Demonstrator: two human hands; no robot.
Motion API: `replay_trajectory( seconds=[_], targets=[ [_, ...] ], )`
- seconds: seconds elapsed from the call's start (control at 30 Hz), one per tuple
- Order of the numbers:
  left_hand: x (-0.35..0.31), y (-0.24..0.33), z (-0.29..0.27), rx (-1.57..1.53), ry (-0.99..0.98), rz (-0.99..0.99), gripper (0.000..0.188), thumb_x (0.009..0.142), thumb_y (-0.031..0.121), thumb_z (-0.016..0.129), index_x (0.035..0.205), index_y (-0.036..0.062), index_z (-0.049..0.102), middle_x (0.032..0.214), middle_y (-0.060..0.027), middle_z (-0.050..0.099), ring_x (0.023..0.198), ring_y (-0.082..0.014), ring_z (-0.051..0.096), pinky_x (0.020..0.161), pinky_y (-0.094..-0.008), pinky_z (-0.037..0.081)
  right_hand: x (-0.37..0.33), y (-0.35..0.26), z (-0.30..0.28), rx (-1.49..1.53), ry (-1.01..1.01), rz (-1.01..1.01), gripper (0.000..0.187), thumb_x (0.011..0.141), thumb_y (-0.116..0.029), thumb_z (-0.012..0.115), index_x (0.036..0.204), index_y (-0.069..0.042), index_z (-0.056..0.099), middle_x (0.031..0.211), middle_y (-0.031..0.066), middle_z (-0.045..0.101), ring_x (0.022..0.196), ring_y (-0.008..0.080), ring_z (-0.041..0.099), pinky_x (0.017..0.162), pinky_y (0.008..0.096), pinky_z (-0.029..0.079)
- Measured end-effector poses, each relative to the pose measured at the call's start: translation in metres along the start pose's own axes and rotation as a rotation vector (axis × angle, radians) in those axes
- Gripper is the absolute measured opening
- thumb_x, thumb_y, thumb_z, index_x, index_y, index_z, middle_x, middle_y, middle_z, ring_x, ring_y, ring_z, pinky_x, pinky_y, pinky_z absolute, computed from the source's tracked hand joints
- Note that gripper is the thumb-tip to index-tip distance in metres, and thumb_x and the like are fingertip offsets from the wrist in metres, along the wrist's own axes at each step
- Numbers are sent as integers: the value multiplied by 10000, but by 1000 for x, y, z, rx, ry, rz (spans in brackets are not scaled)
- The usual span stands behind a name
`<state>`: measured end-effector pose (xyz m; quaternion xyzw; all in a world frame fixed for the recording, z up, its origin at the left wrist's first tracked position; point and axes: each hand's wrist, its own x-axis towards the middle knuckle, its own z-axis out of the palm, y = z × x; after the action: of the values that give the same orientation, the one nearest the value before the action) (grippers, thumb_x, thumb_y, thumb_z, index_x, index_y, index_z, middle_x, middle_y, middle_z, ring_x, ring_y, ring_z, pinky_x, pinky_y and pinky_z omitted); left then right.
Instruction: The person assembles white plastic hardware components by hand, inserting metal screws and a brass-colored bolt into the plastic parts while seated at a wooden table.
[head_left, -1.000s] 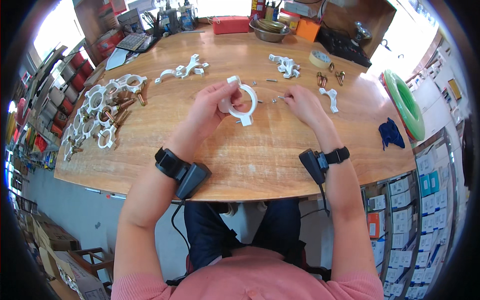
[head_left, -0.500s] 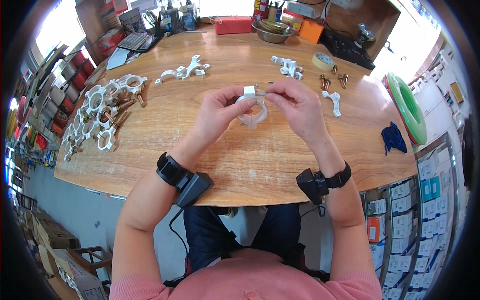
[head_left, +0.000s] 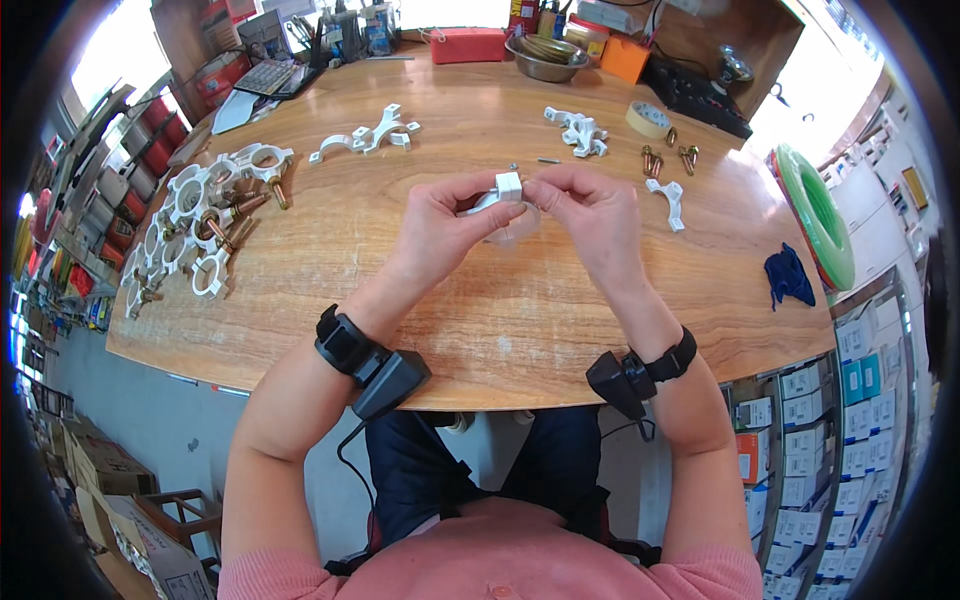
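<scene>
The white ring clamp (head_left: pixel 508 187) is held above the table (head_left: pixel 440 340), in front of the person. It is probably light, stiff plastic, smooth enough to turn; grip the square lug, not the thin band. The left hand (head_left: pixel 437 228) grasps it, thumb below the lug. The right hand (head_left: pixel 600 212) is pinched at the lug; anything between its fingertips is hidden. Beyond lies 1 small screw (head_left: pixel 549 161); farther right, 1 loose clamp half (head_left: pixel 672 207).

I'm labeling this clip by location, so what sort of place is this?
Probably a workshop or hardware storeroom: loose white clamps and brass-coloured bolts lie on a wooden table, with rows of small boxes at right.
</scene>
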<state>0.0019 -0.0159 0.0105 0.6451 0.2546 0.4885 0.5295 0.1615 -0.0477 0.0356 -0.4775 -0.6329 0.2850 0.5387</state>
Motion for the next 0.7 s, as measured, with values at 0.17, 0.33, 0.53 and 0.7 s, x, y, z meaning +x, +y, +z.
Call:
replay_trajectory(
  seconds=[0.17,0.33,0.53,0.7],
  targets=[
    [1,-2,-1,94,35,12,302,763,25,608,1055,-24,552,946,-69,594,813,-97,557,699,-221,480,-3,6,9,52,4,-193,163,719,-104,665,827,7,615,798,39,619,656,81,544,581,208,427],
    [-2,6,2,-38,-118,-100,273,807,115,574,1050,-9,563,991,-60,575,879,-96,534,744,-237,445,-1,9,6,13,46,-26,191,726,-114,653,849,25,606,781,58,613,663,92,550,601,209,429],
    [3,3,-4,-113,-59,-104,305,841,193,526,1064,-14,549,966,-67,585,881,-126,544,781,-258,423,1,5,2,259,-52,80,197,760,-124,622,876,33,601,761,51,607,672,88,556,574,209,457],
    [5,-6,-7,-247,-69,-150,280,818,224,566,976,-5,593,925,-58,602,860,-125,552,793,-253,415,3,6,1,172,-98,58,206,774,-140,614,908,17,611,765,48,610,647,78,550,562,204,466]
  ],
)
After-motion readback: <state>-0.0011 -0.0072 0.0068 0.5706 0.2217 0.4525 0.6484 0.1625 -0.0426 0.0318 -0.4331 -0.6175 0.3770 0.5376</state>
